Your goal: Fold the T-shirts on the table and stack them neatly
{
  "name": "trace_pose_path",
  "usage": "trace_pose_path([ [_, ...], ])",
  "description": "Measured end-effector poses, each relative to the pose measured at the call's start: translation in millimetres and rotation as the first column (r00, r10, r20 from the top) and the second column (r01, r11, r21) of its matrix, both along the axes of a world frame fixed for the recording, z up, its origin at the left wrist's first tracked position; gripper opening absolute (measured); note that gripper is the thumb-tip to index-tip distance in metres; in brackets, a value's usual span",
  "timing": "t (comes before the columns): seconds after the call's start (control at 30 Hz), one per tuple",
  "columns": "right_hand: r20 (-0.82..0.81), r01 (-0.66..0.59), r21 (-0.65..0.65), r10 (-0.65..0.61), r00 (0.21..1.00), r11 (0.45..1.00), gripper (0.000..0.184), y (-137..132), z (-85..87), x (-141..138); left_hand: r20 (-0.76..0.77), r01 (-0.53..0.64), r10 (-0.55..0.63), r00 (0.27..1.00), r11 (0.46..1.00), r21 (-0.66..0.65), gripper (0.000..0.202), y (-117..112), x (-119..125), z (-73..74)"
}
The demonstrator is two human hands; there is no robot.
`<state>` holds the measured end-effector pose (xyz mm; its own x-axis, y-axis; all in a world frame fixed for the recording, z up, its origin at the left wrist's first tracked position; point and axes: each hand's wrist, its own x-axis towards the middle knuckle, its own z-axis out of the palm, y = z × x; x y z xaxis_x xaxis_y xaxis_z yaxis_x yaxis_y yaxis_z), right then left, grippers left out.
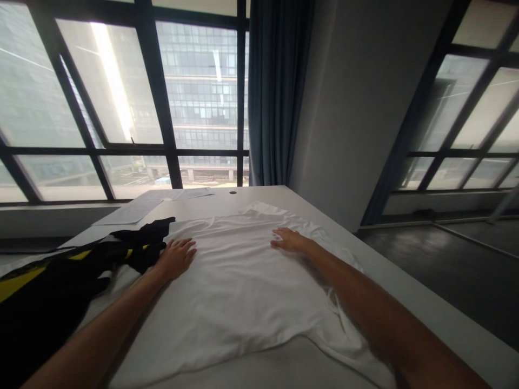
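Observation:
A white garment [239, 281] lies spread flat on a white table [425, 308]. My left hand [177, 256] rests palm down on its left side, fingers stretched out and slightly apart. Over on the right part of the cloth, my right hand [288, 239] lies flat too, fingers extended toward the far left. Neither hand holds anything. Both forearms reach in from the near edge.
A black and yellow garment [60, 275] lies bunched at the left, touching the white one. Sheets of paper [133, 209] lie at the table's far end near the windows. A blue curtain [275, 92] hangs behind. Dark floor lies to the right.

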<state>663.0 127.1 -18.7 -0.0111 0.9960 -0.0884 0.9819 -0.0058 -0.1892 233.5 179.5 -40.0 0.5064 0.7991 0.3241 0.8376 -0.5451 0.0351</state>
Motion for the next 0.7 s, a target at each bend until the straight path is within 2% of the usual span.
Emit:
trace_pose_path([
  [0.07,-0.042,-0.137,-0.011,0.137,0.99,0.99,0.072,-40,6.7,10,0.025,0.155,-0.156,0.988,0.988,0.008,0.053,-24,-8,1.8],
  [0.1,-0.053,-0.167,-0.017,0.166,0.985,0.986,0.069,-60,10.6,16,0.03,0.213,-0.212,0.977,0.977,-0.015,0.054,-37,-12,2.6],
  [0.2,-0.084,-0.109,-0.058,0.104,0.991,0.992,0.062,-117,21.5,37,0.017,0.293,-0.293,0.956,0.951,-0.098,0.056,-77,-26,3.2],
  [0.3,-0.179,0.017,-0.114,-0.037,0.983,0.993,0.051,-160,25.4,52,-0.021,0.257,-0.263,0.965,0.954,-0.153,0.064,-111,-44,2.1],
  [0.37,-0.253,0.099,-0.107,-0.123,0.96,0.989,0.045,-182,22.7,56,-0.022,0.21,-0.217,0.976,0.962,-0.172,0.07,-126,-59,2.3],
  [0.47,-0.338,0.187,-0.024,-0.184,0.923,0.982,0.045,-208,15.4,59,0.036,0.147,-0.142,0.989,0.961,-0.236,0.083,-140,-86,7.1],
  [0.57,-0.376,0.26,0.1,-0.205,0.904,0.96,0.044,-226,11.0,71,0.158,0.138,-0.084,0.984,0.919,-0.369,0.088,-153,-114,16.3],
  [0.63,-0.393,0.372,0.228,-0.264,0.881,0.9,0.041,-234,10.5,87,0.232,0.158,-0.052,0.971,0.871,-0.465,0.081,-164,-130,23.4],
  [0.7,-0.413,0.494,0.338,-0.345,0.843,0.801,0.035,-242,10.6,106,0.251,0.169,-0.035,0.967,0.827,-0.536,0.073,-174,-141,30.5],
])
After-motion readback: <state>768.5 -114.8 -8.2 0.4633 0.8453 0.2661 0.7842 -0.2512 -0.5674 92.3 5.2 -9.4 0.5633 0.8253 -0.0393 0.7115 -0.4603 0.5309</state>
